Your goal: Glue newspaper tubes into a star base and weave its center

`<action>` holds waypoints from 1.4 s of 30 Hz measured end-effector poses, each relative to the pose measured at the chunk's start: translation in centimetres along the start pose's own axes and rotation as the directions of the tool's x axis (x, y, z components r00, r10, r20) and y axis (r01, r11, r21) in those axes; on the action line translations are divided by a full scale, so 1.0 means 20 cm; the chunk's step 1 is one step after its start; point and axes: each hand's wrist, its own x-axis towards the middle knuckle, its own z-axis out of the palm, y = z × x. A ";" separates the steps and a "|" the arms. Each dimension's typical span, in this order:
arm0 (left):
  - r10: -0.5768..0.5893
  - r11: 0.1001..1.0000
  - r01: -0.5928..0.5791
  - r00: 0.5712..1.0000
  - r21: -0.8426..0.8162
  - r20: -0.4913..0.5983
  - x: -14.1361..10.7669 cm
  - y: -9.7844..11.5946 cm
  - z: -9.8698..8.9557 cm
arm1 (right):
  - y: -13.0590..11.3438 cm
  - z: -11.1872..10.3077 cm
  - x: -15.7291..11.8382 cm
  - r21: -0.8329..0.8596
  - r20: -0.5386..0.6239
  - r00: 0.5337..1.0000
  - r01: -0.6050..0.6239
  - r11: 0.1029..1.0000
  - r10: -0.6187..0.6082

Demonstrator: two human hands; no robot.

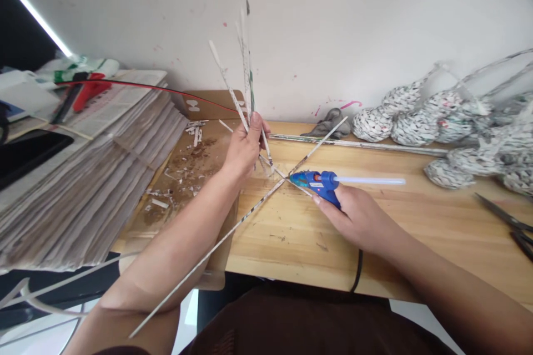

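Note:
Several thin rolled newspaper tubes (229, 77) are gripped in my left hand (250, 141), their upper ends fanning out above the fingers. Below that hand, a long paper tube (254, 209) slants across the table and over my left forearm, crossing another tube near the middle. Wrapped around a blue glue gun (316, 182) is my right hand (356, 211). A clear glue stick (370, 181) juts from the gun's back. The nozzle points left and meets the tubes' crossing; whether glue is coming out cannot be made out.
Woven paper pieces (425, 113) sit along the wall at right, near scissors (506, 222). Grey putty-like lump (333, 123) and more tubes (375, 146) lie behind. At left stand stacked newspapers (125, 144) bearing a phone (33, 158) and red-handled cutter (87, 91). Paper scraps (195, 130) litter cardboard.

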 end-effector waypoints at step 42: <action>0.042 0.981 -0.073 0.985 0.179 0.167 -0.06 0.07 0.01 | 0.00 0.00 0.01 0.015 0.006 0.999 -0.043 0.999 0.043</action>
